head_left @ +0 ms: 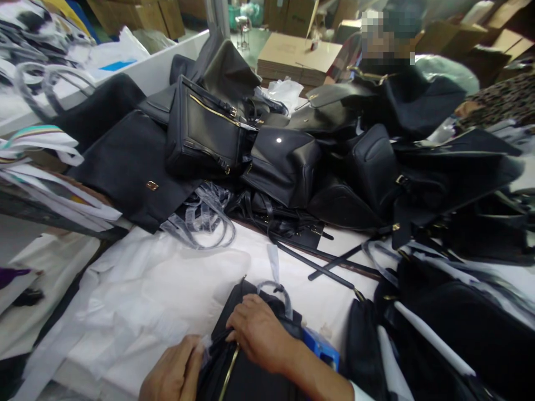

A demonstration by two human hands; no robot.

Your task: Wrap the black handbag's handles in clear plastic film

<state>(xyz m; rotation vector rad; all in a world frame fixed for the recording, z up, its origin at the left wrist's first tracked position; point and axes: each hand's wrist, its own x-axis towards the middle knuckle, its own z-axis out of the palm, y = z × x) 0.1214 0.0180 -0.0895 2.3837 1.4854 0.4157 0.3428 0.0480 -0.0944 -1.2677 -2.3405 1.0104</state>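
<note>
A black bag (251,381) with a gold zipper lies at the near edge of the table, its lower part cut off by the frame. My right hand (263,334) is closed on the bag's upper edge, fingers curled over dark material beside the zipper. At the bag's left side, my left hand (173,370) pinches a bit of clear plastic wrap (205,348) against a dark strap; the exact hold is partly hidden. A handle in clear wrap (286,298) arches up behind my right hand. Close to my right forearm is a blue object (321,348), partly covered.
Several black bags (209,131) are heaped across the far side. White sheeting (163,278) covers the table at left. Long black straps (334,262) cross behind the bag, and more dark bags (460,328) crowd the right. A person (393,33) is beyond the heap, near cardboard (296,53).
</note>
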